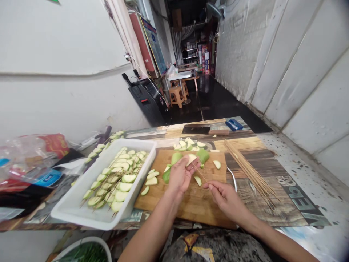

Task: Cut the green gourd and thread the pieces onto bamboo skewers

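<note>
My left hand (180, 173) is closed on a pale, green-skinned slice (191, 159) that looks like green eggplant. Between the fingertips of my right hand (222, 194) is a thin bamboo skewer (200, 172), slanting up and left to the slice. Whether its tip has pierced the slice I cannot tell. Both hands are above a wooden cutting board (196, 203). Loose slices (152, 181) lie on its left side, and green eggplant pieces (203, 155) lie behind my left hand. A white tray (147, 145) at the left contains many skewered slices (120, 178).
Bamboo skewers (251, 173) lie in a bundle right of the board. A cleaver (196, 129) and a blue box (233, 124) are at the table's far edge. Plastic bags (35, 156) crowd the left end. Below, a tub (105, 245) holds green leaves.
</note>
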A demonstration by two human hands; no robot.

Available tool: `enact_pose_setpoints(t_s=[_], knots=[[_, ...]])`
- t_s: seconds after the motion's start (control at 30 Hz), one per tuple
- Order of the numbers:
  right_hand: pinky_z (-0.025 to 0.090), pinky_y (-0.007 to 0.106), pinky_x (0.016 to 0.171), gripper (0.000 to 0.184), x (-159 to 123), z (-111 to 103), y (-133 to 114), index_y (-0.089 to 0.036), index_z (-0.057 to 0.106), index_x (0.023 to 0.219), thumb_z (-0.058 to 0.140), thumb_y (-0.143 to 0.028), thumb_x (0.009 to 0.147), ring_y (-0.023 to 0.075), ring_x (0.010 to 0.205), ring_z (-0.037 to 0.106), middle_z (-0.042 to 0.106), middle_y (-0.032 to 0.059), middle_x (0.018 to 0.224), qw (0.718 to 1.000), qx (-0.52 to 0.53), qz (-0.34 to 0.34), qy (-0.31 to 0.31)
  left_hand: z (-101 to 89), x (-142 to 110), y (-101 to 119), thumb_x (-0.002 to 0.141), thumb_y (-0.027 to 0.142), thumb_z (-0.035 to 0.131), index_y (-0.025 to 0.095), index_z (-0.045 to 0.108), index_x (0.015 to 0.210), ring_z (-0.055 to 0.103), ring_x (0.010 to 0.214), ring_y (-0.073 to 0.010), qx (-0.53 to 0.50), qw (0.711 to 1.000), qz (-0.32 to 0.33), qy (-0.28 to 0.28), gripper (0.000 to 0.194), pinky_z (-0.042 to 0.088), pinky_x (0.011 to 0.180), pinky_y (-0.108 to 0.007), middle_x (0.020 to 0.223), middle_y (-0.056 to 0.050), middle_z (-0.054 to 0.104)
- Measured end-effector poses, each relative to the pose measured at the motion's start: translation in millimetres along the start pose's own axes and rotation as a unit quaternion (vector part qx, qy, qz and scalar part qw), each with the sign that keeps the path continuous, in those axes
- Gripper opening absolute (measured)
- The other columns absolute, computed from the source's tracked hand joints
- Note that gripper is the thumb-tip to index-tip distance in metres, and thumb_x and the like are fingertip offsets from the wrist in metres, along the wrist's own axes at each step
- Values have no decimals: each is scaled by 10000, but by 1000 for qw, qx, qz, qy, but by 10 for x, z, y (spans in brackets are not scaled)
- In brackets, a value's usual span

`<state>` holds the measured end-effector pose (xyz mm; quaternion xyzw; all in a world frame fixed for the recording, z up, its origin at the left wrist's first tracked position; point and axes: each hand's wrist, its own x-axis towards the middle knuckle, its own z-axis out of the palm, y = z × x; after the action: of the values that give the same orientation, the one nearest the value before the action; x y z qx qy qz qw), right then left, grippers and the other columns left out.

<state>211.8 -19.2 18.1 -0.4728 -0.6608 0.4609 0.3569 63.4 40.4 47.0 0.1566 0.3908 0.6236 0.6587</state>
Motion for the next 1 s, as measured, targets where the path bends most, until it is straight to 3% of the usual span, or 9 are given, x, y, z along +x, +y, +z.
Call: enact_pose_setpoints(t_s=[0.2,0.47,0.77,1.0], knots=[[234,201,411,289,28,13,13,-147,619,888,386,-316,859,90,435,299,332,-58,491,1000,11,-1,1,18,38,22,804,161,530,91,559,788,653,836,-246,-24,999,-40,25,78,493,822,-462,826,-127,668],[260,205,416,296,29,5,-18,-145,621,869,379,-314,859,94,427,317,378,-51,488,1000,-7,1,4,18,70,-36,797,170,550,94,557,775,664,784,-226,12,999,-3,33,79,505,814,-437,779,-102,662],[286,213,432,311,44,26,-29,-148,631,857,367,-314,857,108,435,373,447,-36,495,999,-38,-5,10,11,57,-77,800,153,539,79,560,769,666,767,-226,28,999,-7,36,83,506,817,-432,753,-110,666],[261,202,406,280,42,42,-1,-162,622,848,376,-296,861,98,414,341,395,-49,474,999,-40,-10,11,-17,51,-98,792,153,553,78,555,799,665,781,-233,25,998,-18,49,75,510,810,-416,780,-127,670]])
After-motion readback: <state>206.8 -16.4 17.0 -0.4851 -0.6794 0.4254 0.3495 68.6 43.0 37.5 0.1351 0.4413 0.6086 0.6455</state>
